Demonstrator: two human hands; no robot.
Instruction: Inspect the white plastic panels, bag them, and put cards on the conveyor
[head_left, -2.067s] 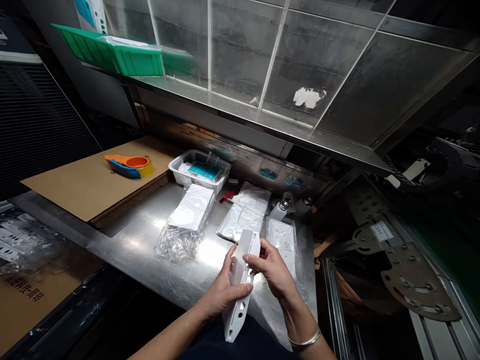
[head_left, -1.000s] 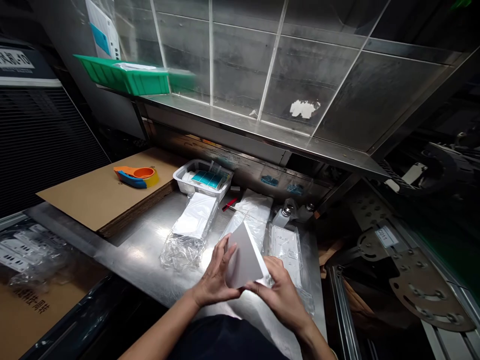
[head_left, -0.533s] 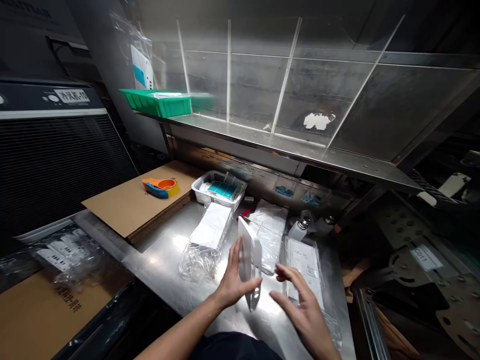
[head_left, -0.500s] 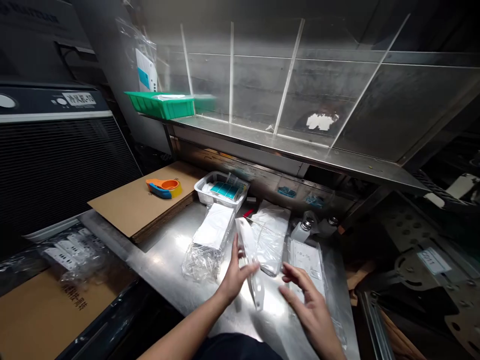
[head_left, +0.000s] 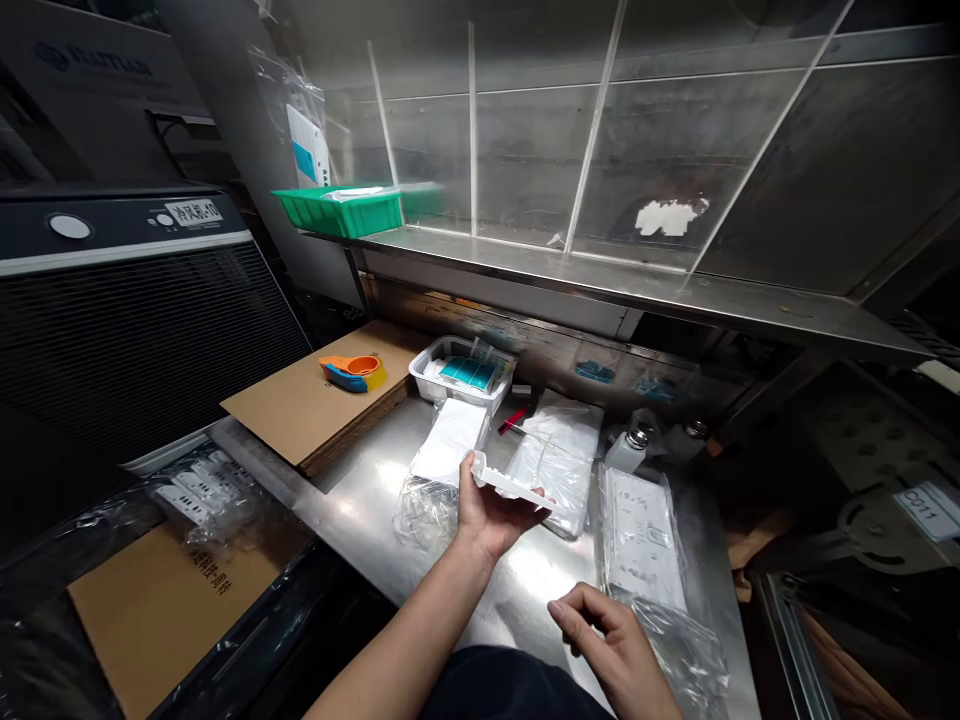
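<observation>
My left hand point(head_left: 491, 520) grips a white plastic panel point(head_left: 517, 487), thin and long with a raised edge, tilted and seen nearly edge-on above the metal bench. My right hand point(head_left: 604, 635) hovers at the lower right of the bench, fingers curled in toward the thumb, and nothing shows in it. Behind the panel lies a plastic-wrapped white bundle point(head_left: 562, 455). White sheets in clear film point(head_left: 450, 440) are to its left. Beyond my right hand is a clear bag of white panels point(head_left: 645, 535).
An orange and blue tape dispenser point(head_left: 352, 372) rests on stacked cardboard point(head_left: 289, 410). At the back are a white basket point(head_left: 502, 392), a red-handled tool point(head_left: 513, 420) and pump bottles point(head_left: 628, 447). A metal shelf point(head_left: 510, 260) with a green tray point(head_left: 341, 212) overhangs the bench.
The panel has swung from steeply upright to nearly level in my left hand. My right hand has drawn down toward me, its fingers curling from spread. The camera view has shifted slightly.
</observation>
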